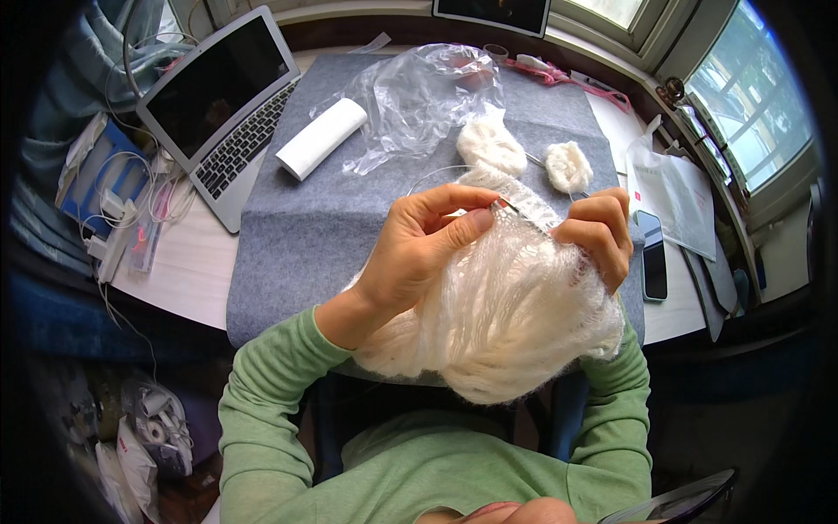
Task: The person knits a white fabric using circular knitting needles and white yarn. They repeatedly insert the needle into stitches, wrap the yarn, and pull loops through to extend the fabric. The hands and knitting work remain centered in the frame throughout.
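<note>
A cream, fuzzy openwork knitted fabric (497, 314) hangs from a metal knitting needle (522, 213) and droops over the table's front edge. My left hand (435, 239) pinches the needle's left end and the stitches between thumb and forefinger. Curled around the fabric's upper right side is my right hand (596, 236), its fingertips by the needle; what lies inside its grip is hidden. A thin clear cable (435, 171) arcs out behind my left hand. Just beyond the work lie two balls of cream yarn, a larger one (491, 147) and a smaller one (568, 167).
Grey felt mat (288, 262) covers the table. Crumpled clear plastic bag (419, 98) and white oblong case (322, 139) lie behind the work. Laptop (219, 111) and cables (124, 190) stand left. Smartphone (653, 255) and plastic pouch (674, 190) lie right.
</note>
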The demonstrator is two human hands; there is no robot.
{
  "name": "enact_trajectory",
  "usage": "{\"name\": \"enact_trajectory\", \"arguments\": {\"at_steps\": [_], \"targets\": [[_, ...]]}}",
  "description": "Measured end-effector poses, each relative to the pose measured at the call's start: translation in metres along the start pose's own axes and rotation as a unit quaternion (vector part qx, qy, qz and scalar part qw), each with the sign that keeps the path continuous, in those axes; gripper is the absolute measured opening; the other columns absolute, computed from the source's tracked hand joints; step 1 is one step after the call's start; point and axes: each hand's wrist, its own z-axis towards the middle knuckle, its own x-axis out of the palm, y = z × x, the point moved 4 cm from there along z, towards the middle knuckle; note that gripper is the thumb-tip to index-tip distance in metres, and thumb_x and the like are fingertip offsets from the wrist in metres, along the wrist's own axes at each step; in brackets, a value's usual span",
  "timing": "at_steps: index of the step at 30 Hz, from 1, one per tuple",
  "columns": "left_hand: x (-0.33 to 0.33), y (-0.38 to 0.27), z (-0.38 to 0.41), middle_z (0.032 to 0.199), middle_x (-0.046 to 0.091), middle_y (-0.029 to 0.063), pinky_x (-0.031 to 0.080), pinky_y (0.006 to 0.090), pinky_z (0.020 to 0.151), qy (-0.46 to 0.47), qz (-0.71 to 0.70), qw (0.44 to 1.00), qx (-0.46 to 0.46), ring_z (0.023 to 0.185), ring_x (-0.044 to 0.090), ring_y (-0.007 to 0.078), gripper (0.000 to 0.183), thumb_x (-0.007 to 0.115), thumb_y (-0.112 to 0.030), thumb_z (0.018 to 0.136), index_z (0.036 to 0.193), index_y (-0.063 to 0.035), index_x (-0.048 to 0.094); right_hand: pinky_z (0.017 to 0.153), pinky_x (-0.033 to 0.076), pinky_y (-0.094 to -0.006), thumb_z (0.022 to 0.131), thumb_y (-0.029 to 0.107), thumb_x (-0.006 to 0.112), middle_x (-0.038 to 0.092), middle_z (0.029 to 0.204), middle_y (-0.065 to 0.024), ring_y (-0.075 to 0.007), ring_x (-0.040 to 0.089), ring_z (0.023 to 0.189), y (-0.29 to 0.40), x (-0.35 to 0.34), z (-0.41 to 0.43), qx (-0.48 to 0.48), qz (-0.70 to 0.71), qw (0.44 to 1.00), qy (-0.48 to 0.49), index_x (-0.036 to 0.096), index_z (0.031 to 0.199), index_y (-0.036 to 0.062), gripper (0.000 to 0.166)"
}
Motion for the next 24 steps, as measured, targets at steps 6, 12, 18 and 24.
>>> {"name": "enact_trajectory", "arguments": {"at_steps": [6,12,18,24], "targets": [[0.001,0.0,0.0,0.098,0.066,0.0101,0.054,0.0236,0.075,0.004,-0.024,1.0,0.002,0.085,0.063,0.0116,0.02,0.058,-0.007,0.09,0.107,-0.0003,0.062,0.065,0.033,-0.0316,0.055,0.025,0.071,0.051,0.068,-0.0016,-0.0179,0.045,0.064,0.001,0.0,0.002,0.012,0.015,1.0,0.011,0.061,0.073,0.0093,0.026],[0.003,-0.002,0.001,0.096,0.066,0.0091,0.053,0.0232,0.074,0.009,-0.01,1.0,0.005,0.084,0.062,0.0105,0.019,0.057,-0.007,0.09,0.107,0.0002,0.062,0.066,0.034,-0.0315,0.055,0.03,0.071,0.052,0.069,-0.0019,-0.018,0.046,0.065,0.002,0.003,0.0,0.019,0.024,0.999,0.019,0.062,0.073,0.0098,0.029],[0.009,0.004,-0.003,0.092,0.064,0.0027,0.048,0.02,0.075,0.023,0.066,0.998,0.005,0.084,0.058,0.006,0.016,0.058,-0.003,0.088,0.103,0.002,0.064,0.071,0.037,-0.0342,0.065,0.046,0.069,0.053,0.083,-0.0098,-0.0259,0.05,0.077,-0.006,0.014,0.008,0.003,0.038,0.993,0.115,0.058,0.086,0.0044,0.048],[0.011,0.006,-0.004,0.093,0.063,0.0026,0.048,0.0218,0.076,0.042,0.083,0.995,-0.032,0.084,0.059,0.0075,0.016,0.059,-0.005,0.088,0.102,0.0018,0.062,0.072,0.039,-0.0355,0.056,0.044,0.071,0.052,0.09,-0.0113,-0.0278,0.051,0.083,-0.002,0.02,0.013,0.0,0.091,0.986,0.139,0.06,0.101,0.0029,0.062]]}}
